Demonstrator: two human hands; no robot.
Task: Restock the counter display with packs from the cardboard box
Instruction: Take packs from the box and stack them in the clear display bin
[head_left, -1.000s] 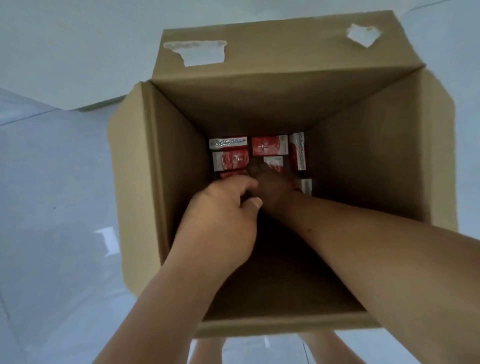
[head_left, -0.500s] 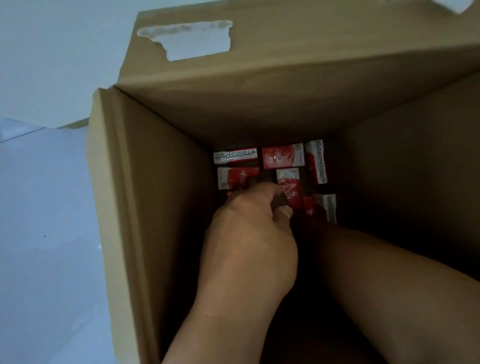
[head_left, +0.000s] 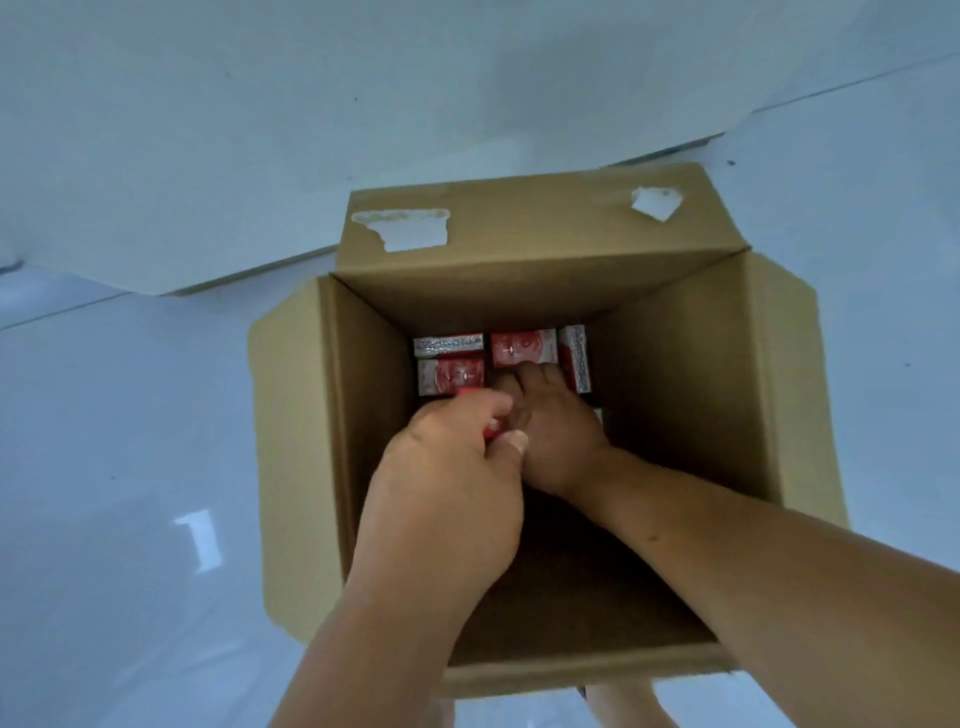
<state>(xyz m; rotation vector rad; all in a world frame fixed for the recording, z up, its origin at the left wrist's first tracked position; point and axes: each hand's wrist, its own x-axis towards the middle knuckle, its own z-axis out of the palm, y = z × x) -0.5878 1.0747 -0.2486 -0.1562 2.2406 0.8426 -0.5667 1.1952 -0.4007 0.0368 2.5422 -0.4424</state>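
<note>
Reaching into the cardboard box (head_left: 675, 389) at frame centre, our left hand (head_left: 447, 478), nearest, now pinches a red pack (head_left: 490, 431) and has risen from the layer it touched a moment ago. Beyond it, our right hand (head_left: 553, 431) rests on the remaining packs (head_left: 522, 349); we cannot tell its grip. One pack seems ready for the display.

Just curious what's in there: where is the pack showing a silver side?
In the head view, the silver-sided pack lies at the bottom of the cardboard box, in its far left corner, left of a red pack.
</note>
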